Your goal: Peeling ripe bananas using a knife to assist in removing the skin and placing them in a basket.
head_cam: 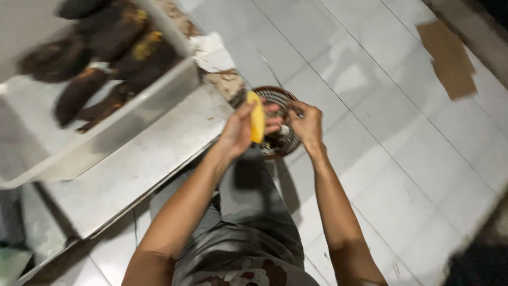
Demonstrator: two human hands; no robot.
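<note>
My left hand (241,130) grips a peeled yellow banana (257,121), held upright over a round brown basket (279,98) on the floor. My right hand (307,123) is closed just to the right of the banana, fingers pinched; what it holds is too small and blurred to tell. Dark peels lie inside the basket below both hands.
A white plastic tub (159,98) with several dark overripe bananas (114,39) sits on a metal counter (137,164) at the left. Crumpled white paper (211,50) lies on the counter's far end. A piece of brown cardboard (448,57) lies on the white tiled floor (402,143).
</note>
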